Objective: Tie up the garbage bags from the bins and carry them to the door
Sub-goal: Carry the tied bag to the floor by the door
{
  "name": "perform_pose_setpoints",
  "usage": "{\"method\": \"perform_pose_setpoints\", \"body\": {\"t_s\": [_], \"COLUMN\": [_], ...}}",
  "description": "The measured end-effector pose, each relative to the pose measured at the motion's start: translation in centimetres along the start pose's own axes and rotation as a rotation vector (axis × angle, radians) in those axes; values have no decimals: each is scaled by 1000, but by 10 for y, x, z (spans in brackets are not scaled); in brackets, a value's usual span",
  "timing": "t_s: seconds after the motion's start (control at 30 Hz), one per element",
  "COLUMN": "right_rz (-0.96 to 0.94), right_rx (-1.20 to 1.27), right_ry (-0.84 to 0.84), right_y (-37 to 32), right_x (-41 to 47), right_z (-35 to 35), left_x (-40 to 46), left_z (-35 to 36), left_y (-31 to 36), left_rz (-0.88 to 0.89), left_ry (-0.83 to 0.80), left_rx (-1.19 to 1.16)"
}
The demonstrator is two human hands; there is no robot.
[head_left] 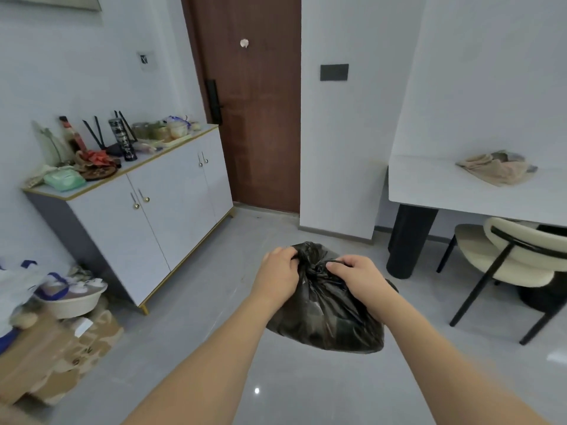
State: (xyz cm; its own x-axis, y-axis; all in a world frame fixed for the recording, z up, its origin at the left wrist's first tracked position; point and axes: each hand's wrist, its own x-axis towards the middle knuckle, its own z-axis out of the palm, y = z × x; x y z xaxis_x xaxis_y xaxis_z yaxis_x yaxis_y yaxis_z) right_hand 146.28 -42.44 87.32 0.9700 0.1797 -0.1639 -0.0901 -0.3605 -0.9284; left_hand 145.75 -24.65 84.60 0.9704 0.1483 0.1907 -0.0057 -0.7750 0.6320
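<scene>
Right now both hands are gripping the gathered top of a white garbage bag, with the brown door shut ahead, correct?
Not quite: the garbage bag is black, not white. The head view shows the left hand and right hand both pinching its gathered top, and the brown door ahead is shut.

I'm looking into the entrance area of a lived-in home: a brown front door (260, 118) with a black electronic lock (214, 101) sits at the end of a grey tiled floor (214, 302). A white sideboard (147, 210) beside it is cluttered with household odds and ends, and cardboard boxes (52, 357) are piled on the floor nearby. To my right I see a white dining table (445, 191) with a cream chair (518, 256) tucked under it.
</scene>
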Motion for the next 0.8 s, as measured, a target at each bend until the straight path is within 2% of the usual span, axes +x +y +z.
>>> {"method": "perform_pose_setpoints", "body": {"t_s": [0.2,0.47,0.8], "right_rz": [-16,17,97], "right_rx": [69,56,47], "right_ry": [14,-7,-10], "right_y": [-25,-25,-67], "right_x": [147,353,606], "right_z": [-34,-35,-56], "left_x": [144,340,617], "left_z": [20,70,117], "left_y": [9,-43,-84], "left_rz": [-14,-55,-27], "left_ry": [57,6,-4], "left_rx": [27,7,17]}}
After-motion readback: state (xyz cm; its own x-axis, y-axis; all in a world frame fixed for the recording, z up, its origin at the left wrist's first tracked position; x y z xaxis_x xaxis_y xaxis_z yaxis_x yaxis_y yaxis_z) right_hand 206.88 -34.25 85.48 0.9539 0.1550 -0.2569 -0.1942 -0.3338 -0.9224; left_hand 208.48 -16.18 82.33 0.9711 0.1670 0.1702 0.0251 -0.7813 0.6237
